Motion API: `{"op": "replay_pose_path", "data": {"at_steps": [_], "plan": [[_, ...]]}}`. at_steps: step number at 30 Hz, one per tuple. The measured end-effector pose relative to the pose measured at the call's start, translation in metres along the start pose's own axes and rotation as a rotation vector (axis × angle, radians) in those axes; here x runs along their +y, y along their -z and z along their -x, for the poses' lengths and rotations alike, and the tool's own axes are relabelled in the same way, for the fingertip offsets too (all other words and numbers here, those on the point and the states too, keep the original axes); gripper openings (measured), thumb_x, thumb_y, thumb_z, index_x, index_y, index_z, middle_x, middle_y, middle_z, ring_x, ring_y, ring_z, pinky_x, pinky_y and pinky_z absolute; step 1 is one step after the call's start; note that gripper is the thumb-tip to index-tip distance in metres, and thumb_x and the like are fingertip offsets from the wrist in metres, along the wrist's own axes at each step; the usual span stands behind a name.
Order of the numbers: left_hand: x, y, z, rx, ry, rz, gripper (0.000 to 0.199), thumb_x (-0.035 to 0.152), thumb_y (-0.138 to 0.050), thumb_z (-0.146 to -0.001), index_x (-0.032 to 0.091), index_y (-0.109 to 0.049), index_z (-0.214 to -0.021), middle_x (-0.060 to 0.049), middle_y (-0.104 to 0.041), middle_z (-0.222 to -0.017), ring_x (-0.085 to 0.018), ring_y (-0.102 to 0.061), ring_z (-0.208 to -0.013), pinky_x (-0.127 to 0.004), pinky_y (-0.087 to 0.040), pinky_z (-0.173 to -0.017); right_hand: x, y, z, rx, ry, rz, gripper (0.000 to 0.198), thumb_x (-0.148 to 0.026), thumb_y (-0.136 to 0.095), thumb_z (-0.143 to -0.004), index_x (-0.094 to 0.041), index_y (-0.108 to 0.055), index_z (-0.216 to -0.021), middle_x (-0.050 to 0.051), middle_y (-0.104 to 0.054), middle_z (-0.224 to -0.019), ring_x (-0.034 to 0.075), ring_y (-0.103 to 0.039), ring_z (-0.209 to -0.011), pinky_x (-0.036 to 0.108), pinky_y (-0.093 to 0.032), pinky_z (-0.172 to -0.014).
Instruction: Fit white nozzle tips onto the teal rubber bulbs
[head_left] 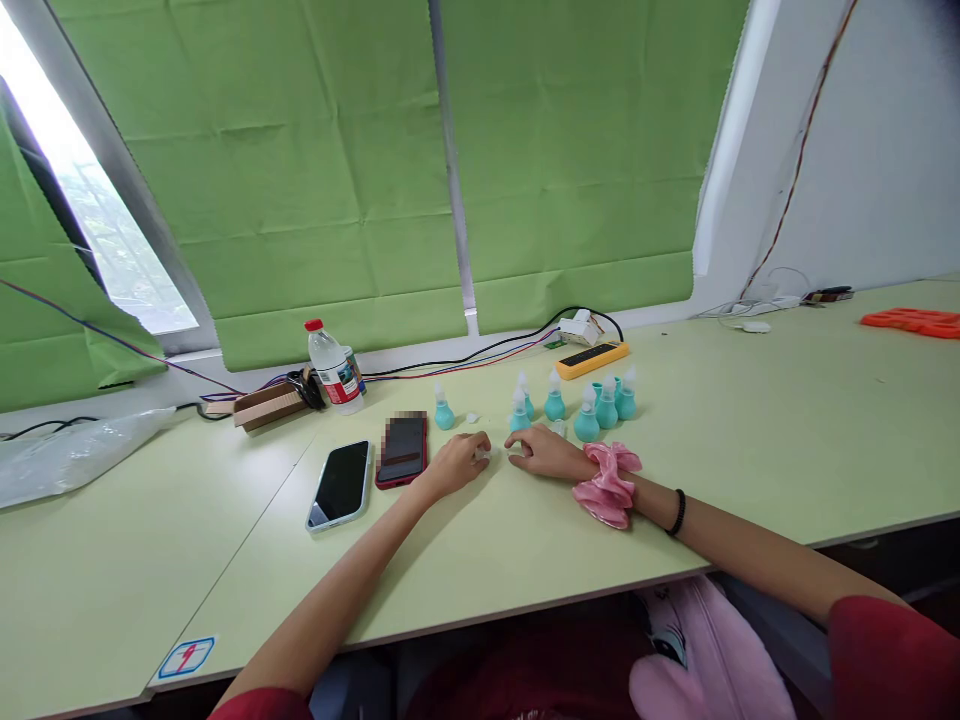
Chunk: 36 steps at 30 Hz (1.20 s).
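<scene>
A: What do we see at the left hand (461,463)?

B: We see its fingers curled narrowly about a small clear piece (482,454), low over the pale green table (450,570).

A: And the right hand (546,452)?

B: We find it facing the left across a small gap, thumb and forefinger bent; whether it grips anything, we cannot tell. A pink scrunchie (609,487) circles its wrist, and a dark bracelet (678,512) lies farther up the forearm.

A: Where do we locate the teal bulbs (586,427)?

B: We note one upright beyond the left hand, with a loose whitish piece (472,417) on the table just to its right. The others stand grouped beyond the right hand, several bearing pale tips.

A: What else surrounds them?

B: We mark a red-edged phone (403,450) just beside the left hand, a white-edged phone (340,486) farther left, a red-capped bottle (335,372) behind these, and a yellow power strip (592,361) behind the grouped bulbs.
</scene>
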<state>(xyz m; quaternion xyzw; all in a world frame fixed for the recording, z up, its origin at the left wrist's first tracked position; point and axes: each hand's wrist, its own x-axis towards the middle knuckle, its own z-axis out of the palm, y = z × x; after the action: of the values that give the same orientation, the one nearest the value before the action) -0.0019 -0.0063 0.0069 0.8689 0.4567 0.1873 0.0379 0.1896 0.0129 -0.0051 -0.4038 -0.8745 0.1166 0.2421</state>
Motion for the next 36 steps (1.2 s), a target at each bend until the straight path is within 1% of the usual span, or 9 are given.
{"op": "replay_pose_path", "data": {"at_steps": [3,6,10,13,18,22,26,30,36], "plan": [[0.001,-0.008,0.001,0.059,0.032,0.072,0.024,0.021,-0.047,-0.07,0.016,-0.054,-0.093,-0.004,-0.059,-0.083,-0.014,-0.053,-0.072,-0.024,-0.042,-0.065,0.002,0.001,0.0,-0.037,-0.016,-0.022,0.022,-0.022,-0.048,-0.071,-0.015,-0.064,-0.084,-0.002,-0.049,-0.051,0.009,-0.042,-0.048,0.02,-0.028,-0.049],[0.001,-0.01,0.003,0.086,0.055,0.025,0.027,0.025,-0.043,-0.075,0.016,-0.055,-0.097,-0.006,-0.06,-0.086,-0.016,-0.053,-0.078,-0.027,-0.041,-0.071,0.002,0.001,0.0,-0.037,-0.02,-0.06,0.02,-0.022,-0.048,-0.072,-0.015,-0.065,-0.08,-0.002,-0.048,-0.048,0.008,-0.04,-0.046,0.019,-0.028,-0.048],[0.001,-0.007,0.004,0.064,-0.005,-0.086,0.029,0.023,-0.041,-0.076,0.016,-0.053,-0.102,-0.007,-0.059,-0.093,-0.019,-0.05,-0.09,-0.03,-0.039,-0.077,0.0,-0.001,0.0,0.005,-0.05,-0.079,0.02,-0.025,-0.052,-0.07,-0.014,-0.064,-0.081,-0.003,-0.048,-0.048,0.008,-0.042,-0.046,0.019,-0.027,-0.047],[0.002,-0.007,0.005,0.06,-0.036,-0.123,0.026,0.022,-0.04,-0.077,0.016,-0.054,-0.098,-0.006,-0.058,-0.095,-0.018,-0.049,-0.091,-0.03,-0.038,-0.08,-0.002,-0.004,0.0,0.029,-0.057,-0.045,0.022,-0.03,-0.054,-0.07,-0.017,-0.065,-0.084,-0.003,-0.05,-0.05,0.008,-0.043,-0.048,0.019,-0.025,-0.046],[0.003,-0.011,0.006,0.063,-0.046,-0.115,0.025,0.025,-0.037,-0.079,0.017,-0.053,-0.097,-0.006,-0.056,-0.098,-0.018,-0.047,-0.094,-0.032,-0.036,-0.082,-0.004,-0.005,0.001,0.04,-0.038,-0.022,0.02,-0.03,-0.052,-0.072,-0.017,-0.066,-0.075,-0.002,-0.05,-0.05,0.008,-0.041,-0.047,0.019,-0.022,-0.045],[0.002,-0.015,0.006,0.057,0.017,-0.101,0.029,0.029,-0.036,-0.08,0.017,-0.052,-0.101,-0.008,-0.052,-0.103,-0.02,-0.043,-0.098,-0.035,-0.036,-0.081,-0.006,-0.004,0.001,0.114,-0.001,0.007,0.019,-0.027,-0.052,-0.072,-0.015,-0.066,-0.071,-0.002,-0.049,-0.047,0.007,-0.039,-0.045,0.02,-0.023,-0.047],[0.004,-0.016,0.006,0.047,0.016,-0.068,0.03,0.032,-0.036,-0.08,0.018,-0.052,-0.102,-0.008,-0.05,-0.105,-0.02,-0.04,-0.1,-0.036,-0.036,-0.08,-0.007,-0.003,0.003,0.208,0.067,0.033,0.02,-0.026,-0.05,-0.074,-0.013,-0.064,-0.065,-0.003,-0.046,-0.043,0.006,-0.034,-0.042,0.021,-0.024,-0.047],[0.01,-0.016,0.008,0.036,-0.011,-0.057,0.032,0.034,-0.035,-0.081,0.019,-0.051,-0.104,-0.007,-0.05,-0.106,-0.021,-0.039,-0.1,-0.036,-0.036,-0.08,-0.006,-0.006,0.003,0.221,0.163,0.005,0.024,-0.029,-0.048,-0.077,-0.013,-0.064,-0.07,-0.003,-0.044,-0.042,0.006,-0.034,-0.041,0.02,-0.025,-0.047],[0.018,-0.015,0.009,0.015,-0.035,-0.059,0.029,0.032,-0.036,-0.082,0.021,-0.051,-0.103,-0.007,-0.05,-0.108,-0.02,-0.038,-0.1,-0.036,-0.036,-0.081,-0.004,-0.011,0.003,0.233,0.231,-0.032,0.03,-0.034,-0.044,-0.08,-0.014,-0.065,-0.078,-0.001,-0.051,-0.048,0.008,-0.039,-0.045,0.02,-0.028,-0.05]]}}
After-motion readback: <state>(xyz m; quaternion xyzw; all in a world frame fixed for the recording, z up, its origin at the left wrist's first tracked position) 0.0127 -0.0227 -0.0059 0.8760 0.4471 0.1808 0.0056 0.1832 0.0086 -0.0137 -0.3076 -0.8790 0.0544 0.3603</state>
